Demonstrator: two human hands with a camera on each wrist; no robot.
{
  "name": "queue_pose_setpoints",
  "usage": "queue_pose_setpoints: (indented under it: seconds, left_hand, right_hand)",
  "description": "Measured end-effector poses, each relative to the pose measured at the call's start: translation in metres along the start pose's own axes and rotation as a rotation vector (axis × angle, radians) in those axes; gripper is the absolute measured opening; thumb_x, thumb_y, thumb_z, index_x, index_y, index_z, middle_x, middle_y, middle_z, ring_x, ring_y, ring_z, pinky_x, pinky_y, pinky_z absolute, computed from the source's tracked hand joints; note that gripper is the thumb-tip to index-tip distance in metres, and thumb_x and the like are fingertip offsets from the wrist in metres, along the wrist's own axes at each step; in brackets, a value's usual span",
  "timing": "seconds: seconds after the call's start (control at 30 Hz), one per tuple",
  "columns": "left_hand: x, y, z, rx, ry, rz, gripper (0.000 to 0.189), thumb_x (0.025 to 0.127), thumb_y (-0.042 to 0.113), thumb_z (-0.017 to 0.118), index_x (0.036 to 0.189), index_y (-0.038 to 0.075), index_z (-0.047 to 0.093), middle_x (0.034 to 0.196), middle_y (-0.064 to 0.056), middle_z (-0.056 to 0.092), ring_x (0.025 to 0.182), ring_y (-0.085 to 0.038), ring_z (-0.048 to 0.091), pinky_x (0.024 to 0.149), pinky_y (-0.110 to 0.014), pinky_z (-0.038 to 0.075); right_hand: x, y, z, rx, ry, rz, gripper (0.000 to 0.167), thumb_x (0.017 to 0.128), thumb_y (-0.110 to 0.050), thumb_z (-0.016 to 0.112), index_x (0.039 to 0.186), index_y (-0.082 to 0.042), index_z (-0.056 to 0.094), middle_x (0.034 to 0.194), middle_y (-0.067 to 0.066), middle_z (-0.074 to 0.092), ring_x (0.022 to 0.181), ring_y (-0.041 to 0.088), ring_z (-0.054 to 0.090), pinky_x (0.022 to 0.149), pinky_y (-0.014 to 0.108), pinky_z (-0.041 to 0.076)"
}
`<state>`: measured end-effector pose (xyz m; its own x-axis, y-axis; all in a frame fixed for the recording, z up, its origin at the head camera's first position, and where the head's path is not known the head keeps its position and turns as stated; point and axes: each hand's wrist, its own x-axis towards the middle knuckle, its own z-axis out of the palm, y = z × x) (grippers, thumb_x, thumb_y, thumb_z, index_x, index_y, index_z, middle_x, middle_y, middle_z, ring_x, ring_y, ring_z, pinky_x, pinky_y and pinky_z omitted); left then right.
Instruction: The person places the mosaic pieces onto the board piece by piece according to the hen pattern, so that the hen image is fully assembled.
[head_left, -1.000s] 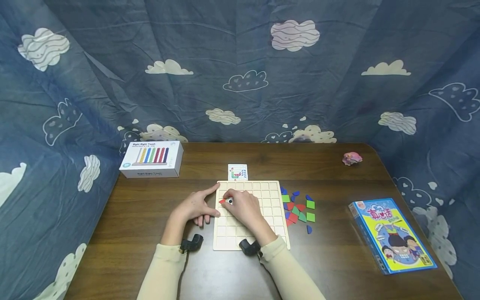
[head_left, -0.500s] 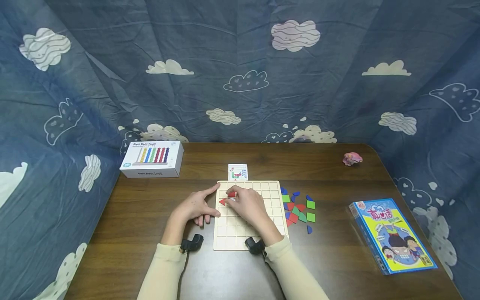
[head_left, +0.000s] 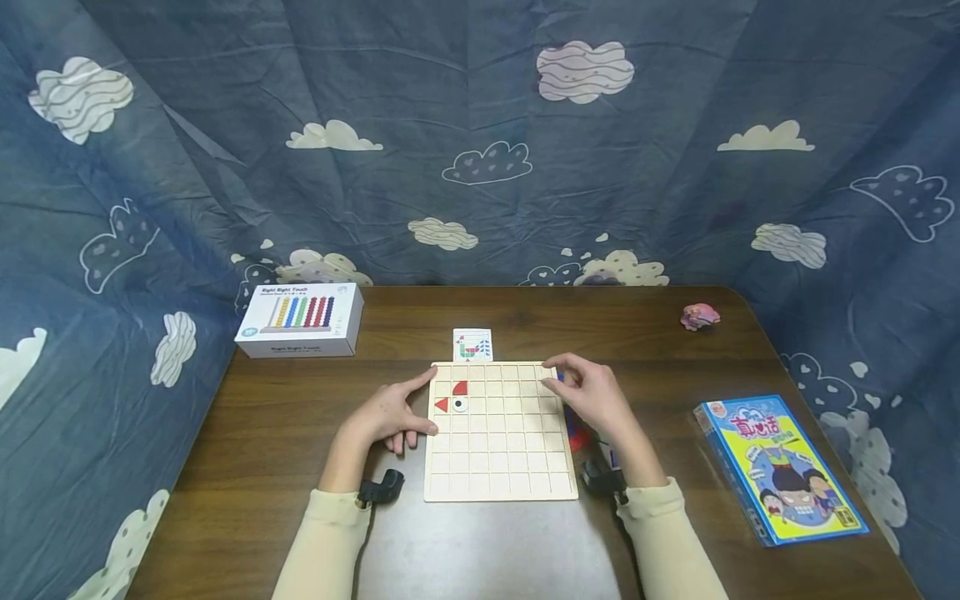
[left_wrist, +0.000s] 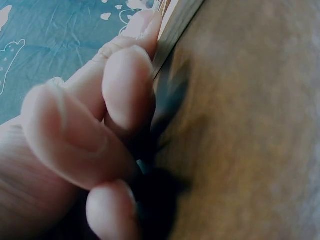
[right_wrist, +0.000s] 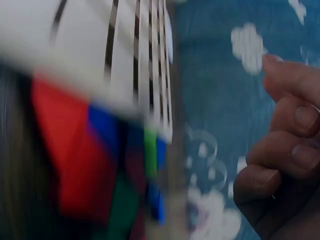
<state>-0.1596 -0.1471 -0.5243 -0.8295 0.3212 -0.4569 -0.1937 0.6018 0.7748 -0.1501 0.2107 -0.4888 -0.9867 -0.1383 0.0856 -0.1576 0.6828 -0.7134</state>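
My left hand (head_left: 390,414) touches the left edge of the pale gridded wooden board (head_left: 495,437) with thumb and index finger spread apart. In the left wrist view, fingertips meet the board's edge (left_wrist: 175,32). On the board's upper left lie a red triangle (head_left: 442,405), a white round eye piece (head_left: 460,404) and a red quarter-circle piece (head_left: 461,388). My right hand (head_left: 596,394) hovers over the board's right edge, fingers loosely bent, with nothing visible between them. Below it, partly hidden, are loose red (right_wrist: 65,145), blue (right_wrist: 104,130) and green pieces (right_wrist: 122,202), blurred in the right wrist view.
A small pattern card (head_left: 472,344) lies against the board's far edge. At the back left stands a white box (head_left: 300,321). A yellow and blue box (head_left: 783,471) lies at the right, and a small pink figure (head_left: 700,317) sits at the back right.
My right hand has let go of the pieces at the board's upper left and moved right to the board's right edge. The red quarter-circle and eye piece are uncovered. My left hand stays put.
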Motion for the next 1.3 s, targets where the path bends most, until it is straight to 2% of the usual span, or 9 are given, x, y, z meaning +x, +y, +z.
queue_pose_setpoints:
  seconds: [0.13, 0.33, 0.5, 0.67, 1.0, 1.3]
  left_hand:
    - [0.001, -0.001, -0.001, -0.014, -0.008, -0.001, 0.107, 0.082, 0.026, 0.094, 0.166, 0.046, 0.030, 0.059, -0.012, 0.071, 0.039, -0.017, 0.061, 0.041, -0.032, 0.054]
    - [0.001, -0.002, -0.002, -0.022, -0.021, 0.006, 0.107, 0.082, 0.027, 0.094, 0.166, 0.046, 0.030, 0.058, -0.012, 0.070, 0.039, -0.016, 0.061, 0.041, -0.030, 0.054]
    - [0.000, 0.000, -0.003, -0.015, -0.010, 0.007, 0.107, 0.082, 0.027, 0.094, 0.166, 0.046, 0.031, 0.059, -0.012, 0.070, 0.039, -0.017, 0.061, 0.041, -0.030, 0.054]
    - [0.000, 0.000, -0.002, -0.005, -0.001, 0.004, 0.106, 0.082, 0.027, 0.094, 0.166, 0.045, 0.031, 0.059, -0.012, 0.070, 0.039, -0.016, 0.060, 0.041, -0.030, 0.054]
    - [0.001, -0.001, 0.000, -0.019, -0.005, 0.005, 0.107, 0.082, 0.026, 0.094, 0.166, 0.045, 0.031, 0.058, -0.012, 0.069, 0.039, -0.016, 0.060, 0.041, -0.031, 0.054]
    - [0.000, -0.002, 0.000, -0.020, -0.001, -0.002, 0.106, 0.082, 0.025, 0.094, 0.166, 0.044, 0.032, 0.058, -0.011, 0.069, 0.039, -0.016, 0.059, 0.042, -0.030, 0.054]
  right_hand:
    - [0.002, 0.029, -0.016, -0.036, -0.026, 0.086, 0.026, 0.097, -0.025, 0.079, 0.120, -0.013, 0.076, 0.068, 0.001, 0.050, 0.062, 0.017, 0.046, 0.056, 0.029, 0.037]
    - [0.004, 0.051, -0.025, -0.134, -0.152, 0.182, 0.028, 0.096, -0.028, 0.079, 0.120, -0.013, 0.076, 0.066, 0.002, 0.052, 0.058, 0.019, 0.048, 0.053, 0.029, 0.035]
    - [0.005, 0.054, -0.025, -0.183, -0.215, 0.196, 0.029, 0.096, -0.030, 0.080, 0.119, -0.013, 0.077, 0.069, 0.002, 0.054, 0.063, 0.019, 0.049, 0.056, 0.029, 0.035]
    - [0.005, 0.053, -0.023, -0.206, -0.245, 0.219, 0.031, 0.096, -0.031, 0.080, 0.121, -0.012, 0.078, 0.071, 0.003, 0.053, 0.067, 0.019, 0.050, 0.059, 0.030, 0.036]
    - [0.002, 0.058, -0.025, -0.233, -0.230, 0.201, 0.038, 0.096, -0.036, 0.080, 0.125, -0.012, 0.077, 0.066, 0.002, 0.053, 0.060, 0.018, 0.049, 0.056, 0.029, 0.036]
    - [0.003, 0.058, -0.024, -0.256, -0.223, 0.206, 0.039, 0.095, -0.037, 0.080, 0.124, -0.011, 0.078, 0.066, 0.002, 0.052, 0.062, 0.019, 0.049, 0.057, 0.029, 0.036]
